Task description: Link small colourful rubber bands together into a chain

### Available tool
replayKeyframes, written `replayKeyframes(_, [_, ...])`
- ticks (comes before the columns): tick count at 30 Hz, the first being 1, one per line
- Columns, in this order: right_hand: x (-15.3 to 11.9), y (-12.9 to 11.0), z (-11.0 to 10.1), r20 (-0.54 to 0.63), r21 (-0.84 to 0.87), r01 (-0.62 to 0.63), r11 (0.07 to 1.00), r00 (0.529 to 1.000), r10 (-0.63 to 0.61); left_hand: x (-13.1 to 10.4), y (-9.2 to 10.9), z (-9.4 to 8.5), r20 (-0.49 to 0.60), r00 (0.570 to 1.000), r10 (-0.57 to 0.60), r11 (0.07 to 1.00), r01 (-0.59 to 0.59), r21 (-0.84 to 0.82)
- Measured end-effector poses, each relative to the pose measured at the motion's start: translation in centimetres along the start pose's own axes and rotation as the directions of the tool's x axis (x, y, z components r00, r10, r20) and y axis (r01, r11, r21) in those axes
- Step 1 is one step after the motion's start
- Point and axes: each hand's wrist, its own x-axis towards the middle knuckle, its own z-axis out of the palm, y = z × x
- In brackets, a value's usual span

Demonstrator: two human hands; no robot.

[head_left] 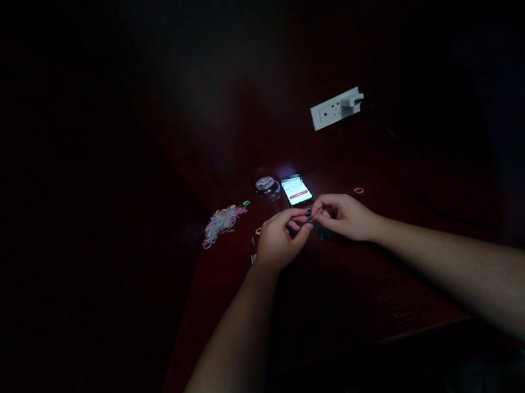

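Note:
Over the dark red table [312, 303], both hands meet fingertip to fingertip. My left hand [280, 237] is closed in a loose pinch, with thumb and fingers at a small, thin bluish hair tie [308, 211]. From the other side, my right hand [344, 216] pinches the same hair tie; the fingers partly hide it. Left of the hands lies a loose pile of small coloured hair ties [224, 223], in pink, blue, green and yellow. A single orange-pink hair tie [358, 191] lies right of my right hand. A few small pieces beside my left wrist are too dim to name.
A phone [297, 190] with a lit screen lies just behind the hands. A clear round jar [268, 189] with a lid stands beside it. On the back wall is a white socket [336, 109] with a plug and a dark cable [409, 164]. Surroundings are very dark.

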Motion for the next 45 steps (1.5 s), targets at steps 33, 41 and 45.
replayKeyframes(33, [-0.07, -0.14, -0.01, 0.066, -0.004, 0.000, 1.000, 0.998, 0.000, 0.13, 0.38, -0.06, -0.015, 1.000, -0.012, 1.000, 0.012, 0.028])
replayKeyframes(41, [-0.07, -0.42, -0.15, 0.055, -0.045, 0.009, 0.999, 0.998, -0.006, 0.11, 0.36, -0.04, -0.023, 1.000, -0.011, 1.000, 0.011, 0.007])
replayKeyframes(45, [-0.08, -0.41, -0.13, 0.062, -0.026, -0.008, 1.000, 0.998, 0.010, 0.16, 0.35, -0.12, -0.015, 1.000, 0.002, 1.000, -0.002, 0.020])
